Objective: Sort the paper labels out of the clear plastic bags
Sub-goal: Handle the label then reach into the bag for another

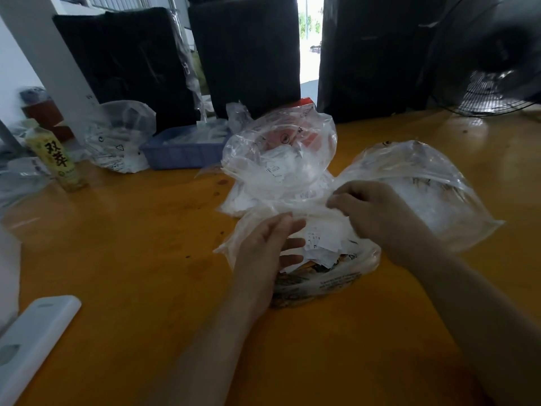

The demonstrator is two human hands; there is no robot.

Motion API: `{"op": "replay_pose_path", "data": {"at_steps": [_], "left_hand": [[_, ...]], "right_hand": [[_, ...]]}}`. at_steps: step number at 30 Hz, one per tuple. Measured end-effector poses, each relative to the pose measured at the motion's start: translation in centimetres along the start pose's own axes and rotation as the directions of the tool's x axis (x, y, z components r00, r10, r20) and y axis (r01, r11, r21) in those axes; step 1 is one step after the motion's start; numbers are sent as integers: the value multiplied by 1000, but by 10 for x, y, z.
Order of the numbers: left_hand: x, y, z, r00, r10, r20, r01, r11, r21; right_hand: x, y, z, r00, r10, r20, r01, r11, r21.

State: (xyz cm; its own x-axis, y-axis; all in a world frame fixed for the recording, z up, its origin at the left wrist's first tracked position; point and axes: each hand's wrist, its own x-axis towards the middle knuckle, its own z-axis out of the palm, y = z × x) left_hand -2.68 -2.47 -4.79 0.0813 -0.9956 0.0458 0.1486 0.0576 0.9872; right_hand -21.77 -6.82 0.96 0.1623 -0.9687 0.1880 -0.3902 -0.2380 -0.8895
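Clear crinkled plastic bag at 12 o'clock is pinched by right hand fingers; left hand fingers spread, nothing gripped. Small white paper labels could be spilled onto bench if film is tugged.

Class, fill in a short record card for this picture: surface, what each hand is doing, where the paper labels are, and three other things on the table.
surface: orange-yellow table
left hand: fingers spread, resting against the near clear bag
right hand: pinching the bag's plastic at the top
paper labels: loose inside the near clear bag, between the hands
other bags: heap of clear bags behind the hands
blue tray: far left of the heap
bottle: upright, left edge
fan: far right corner
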Motion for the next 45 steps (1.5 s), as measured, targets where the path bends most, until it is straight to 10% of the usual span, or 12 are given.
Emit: {"op": "replay_pose_path", "data": {"at_steps": [6, 13, 19, 36, 45], "left_hand": [[-2, 1, 0, 997, 27, 78, -28, 999, 23], [0, -3, -3, 1000, 17, 8, -17, 1000, 5], [-1, -3, -1, 999, 40, -2, -39, 993, 111], [-1, 2, -1, 997, -9, -74, 1, 995, -102], [4, -2, -3, 989, -81, -122, 29, 925, -380]], "right_hand": [[-4, 6, 18, 961, 55, 270, -145, 934, 326], [-3, 7, 23, 976, 61, 209, -147, 892, 428], [-3, 12, 20, 990, -70, 120, 72, 997, -9], [-3, 12, 20, 977, -159, 139, 181, 970, -163], [2, 28, 18, 980, -9, 197, 173, 522, -835]]}}
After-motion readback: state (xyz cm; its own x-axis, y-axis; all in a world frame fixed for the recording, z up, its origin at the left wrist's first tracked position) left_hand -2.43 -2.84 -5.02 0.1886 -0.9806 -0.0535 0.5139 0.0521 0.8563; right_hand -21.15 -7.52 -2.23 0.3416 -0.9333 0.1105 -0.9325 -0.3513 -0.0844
